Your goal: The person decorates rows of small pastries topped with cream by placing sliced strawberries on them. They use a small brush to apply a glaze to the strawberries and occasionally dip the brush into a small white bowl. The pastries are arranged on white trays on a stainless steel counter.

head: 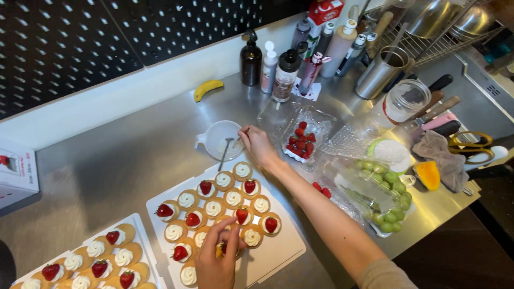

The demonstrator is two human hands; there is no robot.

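Right hand point(258, 144) pinched on a thin dark stick, tip at the rim of the small white spouted bowl point(222, 139) mid-counter. Left hand point(216, 261) fingertips closed on a small cream-topped round pastry point(222, 249) near the front edge of the white rectangular tray point(278, 251). Clear plastic punnet of red strawberries point(302, 140) just beside the right hand.

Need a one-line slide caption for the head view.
Left hand places fruit on a cream-topped pastry on the white tray; right hand holds a thin tool at the small white bowl.
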